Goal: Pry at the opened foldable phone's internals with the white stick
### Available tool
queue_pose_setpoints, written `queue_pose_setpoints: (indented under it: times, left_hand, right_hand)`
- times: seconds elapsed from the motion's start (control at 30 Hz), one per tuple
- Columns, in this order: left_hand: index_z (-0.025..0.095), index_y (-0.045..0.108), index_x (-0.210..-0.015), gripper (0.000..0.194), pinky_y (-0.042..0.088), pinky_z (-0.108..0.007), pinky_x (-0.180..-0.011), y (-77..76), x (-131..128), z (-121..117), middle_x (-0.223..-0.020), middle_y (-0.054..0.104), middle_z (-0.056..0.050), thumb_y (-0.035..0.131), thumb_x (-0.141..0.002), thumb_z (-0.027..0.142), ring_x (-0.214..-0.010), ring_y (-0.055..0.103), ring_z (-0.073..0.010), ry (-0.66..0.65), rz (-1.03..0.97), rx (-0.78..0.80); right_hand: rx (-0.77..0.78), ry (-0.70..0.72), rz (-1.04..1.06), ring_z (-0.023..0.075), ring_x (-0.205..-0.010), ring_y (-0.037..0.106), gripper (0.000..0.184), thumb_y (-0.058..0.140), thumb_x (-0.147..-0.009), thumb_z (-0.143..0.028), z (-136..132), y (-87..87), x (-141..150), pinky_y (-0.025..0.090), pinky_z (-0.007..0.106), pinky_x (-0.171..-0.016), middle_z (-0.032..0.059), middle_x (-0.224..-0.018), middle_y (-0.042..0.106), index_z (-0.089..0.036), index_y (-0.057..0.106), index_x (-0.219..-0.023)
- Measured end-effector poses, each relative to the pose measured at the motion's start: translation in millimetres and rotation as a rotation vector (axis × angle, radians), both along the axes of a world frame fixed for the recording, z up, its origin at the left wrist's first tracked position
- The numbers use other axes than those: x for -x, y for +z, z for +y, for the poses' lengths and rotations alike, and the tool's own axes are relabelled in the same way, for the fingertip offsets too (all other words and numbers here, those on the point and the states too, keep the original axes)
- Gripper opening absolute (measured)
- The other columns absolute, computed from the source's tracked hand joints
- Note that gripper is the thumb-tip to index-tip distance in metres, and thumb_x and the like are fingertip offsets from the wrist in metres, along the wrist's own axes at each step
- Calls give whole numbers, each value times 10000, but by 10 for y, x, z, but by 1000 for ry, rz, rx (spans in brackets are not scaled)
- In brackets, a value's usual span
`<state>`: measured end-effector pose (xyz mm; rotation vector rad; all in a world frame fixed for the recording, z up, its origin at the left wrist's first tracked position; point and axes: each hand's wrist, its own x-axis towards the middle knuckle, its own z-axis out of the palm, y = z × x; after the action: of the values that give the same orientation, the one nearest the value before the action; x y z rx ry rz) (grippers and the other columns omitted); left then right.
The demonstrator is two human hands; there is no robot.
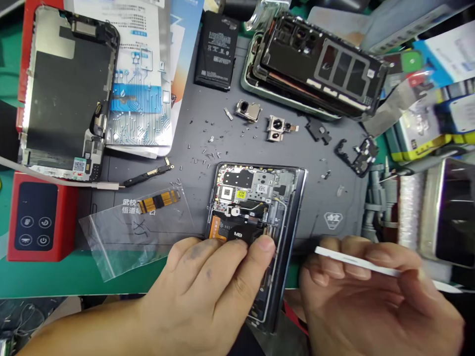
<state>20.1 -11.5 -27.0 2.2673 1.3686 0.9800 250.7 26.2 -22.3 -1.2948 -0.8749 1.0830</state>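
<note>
Your left hand (208, 291) lies over the lower half of the opened phone (256, 207), its fingers (261, 247) curled down with the thumb tip pressing on the black part near the phone's middle; it steadies rather than grips. The phone lies back-off on the grey mat (326, 188) at the near edge of the bench, just in front of you, its top end pointing away: silver shields, a small yellow label and a round white part show in the upper half, with an orange strip at the left edge. Your right hand (371, 301) sits just right of the phone, fingers closed around a thin white pry tool (356, 262) held almost level, its tip pointing towards the phone but apart from it. Loose tiny screws (208, 143) are scattered on the mat beyond the phone, with two camera modules (276, 127) near them. A clear plastic bag (126, 232) lies flat to the left, and an orange flex cable (159, 200) rests at its top edge; whether the cable is inside or on top, you cannot tell. A black battery (217, 49) lies farther back.
</note>
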Motion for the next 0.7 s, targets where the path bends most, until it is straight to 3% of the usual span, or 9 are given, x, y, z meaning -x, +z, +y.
queue_pose_setpoints:
  times: [0.17, 0.33, 0.5, 0.7]
  left_hand:
    - [43, 637, -1506, 457, 461, -386, -1079, -7, 9, 17, -1307, 565, -127, 451, -1089, 73, -1205, 580, -214, -4, -17, 8]
    - [31, 634, -1500, 494, 472, -378, -1099, -8, 25, 30, -1304, 573, -130, 536, -1018, 75, -1231, 585, -224, -13, 6, -14]
    - [29, 636, -1519, 522, 453, -381, -1169, -19, 45, 16, -1324, 584, -155, 570, -1010, 124, -1258, 594, -252, 6, 54, -29]
    - [45, 523, -1657, 701, 429, -366, -1183, 8, 46, 11, -1342, 581, -167, 607, -963, 99, -1272, 584, -257, 22, 100, -55]
  right_hand:
    - [-1, 53, 10, 164, -487, 451, 201, 878, -915, -435, -35, -6, -20, 456, 258, -351, -13, -576, 444, -261, 811, -839]
    - [-46, 37, 28, 185, -481, 549, 153, 891, -893, -408, -35, -52, 3, 487, 264, -360, 3, -592, 550, -265, 837, -893]
    - [-22, -13, 42, 189, -514, 640, 187, 893, -894, -400, -17, -54, 68, 639, 304, -507, 17, -652, 654, -242, 804, -848]
    - [30, 40, 57, 253, -685, 784, 191, 876, -947, -413, -23, 11, 97, 660, 254, -547, 71, -756, 745, -235, 824, -900]
